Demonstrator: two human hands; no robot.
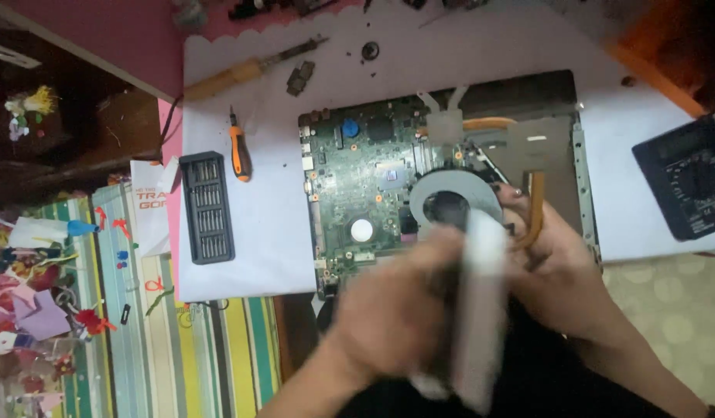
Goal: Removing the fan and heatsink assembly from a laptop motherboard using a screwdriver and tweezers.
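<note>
An opened laptop base (578,155) lies on a white sheet, with its green circuit board (357,166) bare. A round grey cooling fan (450,197) with a copper heat pipe (537,205) sits over the board's right side. My right hand (562,271) grips the fan assembly at the pipe, fingertips on the fan's rim. My left hand (392,310) is motion-blurred and closed on a long white flat object (481,310) held upright between both hands, just below the fan. What the white object is cannot be told.
On the white sheet (257,240) lie a black screwdriver-bit case (206,207), an orange-and-black screwdriver (239,151) and a wooden-handled tool (234,75). A black multimeter (686,182) sits at the right. Small craft clutter covers the striped cloth (179,348) at the left.
</note>
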